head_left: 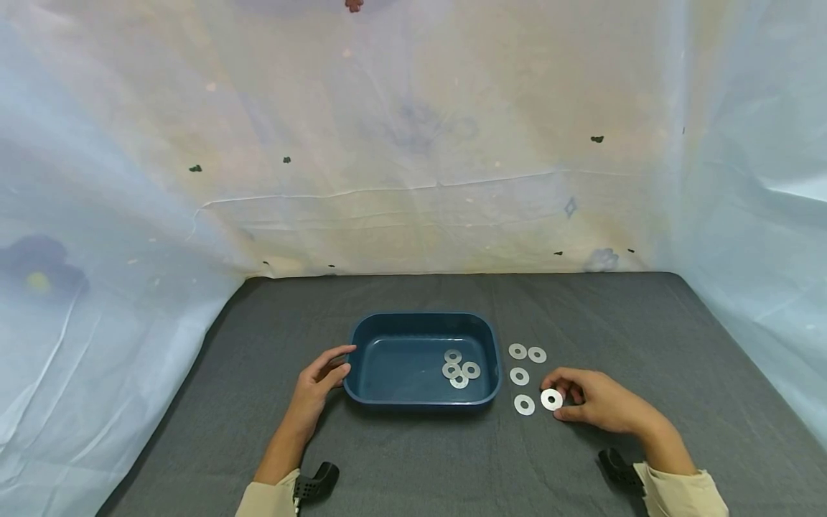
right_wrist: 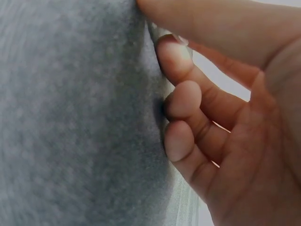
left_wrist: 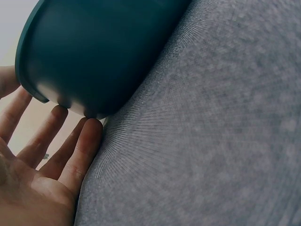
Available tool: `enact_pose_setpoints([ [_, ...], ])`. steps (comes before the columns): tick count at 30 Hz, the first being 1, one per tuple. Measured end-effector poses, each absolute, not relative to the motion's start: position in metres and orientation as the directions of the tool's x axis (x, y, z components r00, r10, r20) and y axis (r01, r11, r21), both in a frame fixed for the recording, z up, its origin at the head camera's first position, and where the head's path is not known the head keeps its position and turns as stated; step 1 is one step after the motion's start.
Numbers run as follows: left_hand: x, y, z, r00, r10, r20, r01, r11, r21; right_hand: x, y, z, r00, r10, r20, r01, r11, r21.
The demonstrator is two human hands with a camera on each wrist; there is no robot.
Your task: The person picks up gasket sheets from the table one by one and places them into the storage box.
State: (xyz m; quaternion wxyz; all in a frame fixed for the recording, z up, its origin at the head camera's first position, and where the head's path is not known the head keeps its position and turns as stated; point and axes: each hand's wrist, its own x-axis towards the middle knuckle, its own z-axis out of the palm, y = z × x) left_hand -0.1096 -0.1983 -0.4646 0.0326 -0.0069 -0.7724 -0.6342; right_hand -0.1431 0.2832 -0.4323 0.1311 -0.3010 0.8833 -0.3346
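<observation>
A flat metal washer [head_left: 545, 406] lies between the thumb and index finger of my right hand [head_left: 604, 402], which pinches it by its edges close over the grey cloth. In the right wrist view the other fingers [right_wrist: 181, 141] curl in beside the cloth; the washer is hidden there. My left hand [head_left: 316, 380] rests its fingertips against the left end of a dark blue rectangular tray [head_left: 420, 403]. Seen from the left wrist, fairly straight fingers [left_wrist: 87, 146] touch the tray's outer wall [left_wrist: 99, 56]. Several washers [head_left: 459, 383] lie overlapping inside the tray, toward its right side.
Several more washers [head_left: 520, 383] lie loose on the grey cloth [head_left: 413, 467] between the tray and my right hand. Pale patterned sheeting [head_left: 413, 143] hangs behind the table and along both sides. Black wrist mounts [head_left: 318, 485] sit at both cuffs.
</observation>
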Motion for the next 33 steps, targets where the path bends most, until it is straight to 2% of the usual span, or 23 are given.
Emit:
enact_pose_setpoints([
  [8, -0.1098, -0.1986, -0.4652, -0.998, -0.032, 0.063, 0.055, 0.192, 0.98, -0.1422, 0.2833, -0.4309, -0.779, -0.625, -0.045, -0.435, 0.591, -0.68],
  [24, -0.1099, -0.1979, -0.4646, -0.997, -0.04, 0.063, 0.054, 0.198, 0.979, -0.1427, 0.2825, -0.4312, -0.786, -0.619, 0.019, -0.464, 0.569, -0.678],
  [33, -0.1101, -0.198, -0.4647, -0.997, -0.036, 0.064, 0.057, 0.188, 0.981, -0.1457, 0.2792, -0.4251, -0.809, -0.587, 0.038, -0.452, 0.579, -0.679],
])
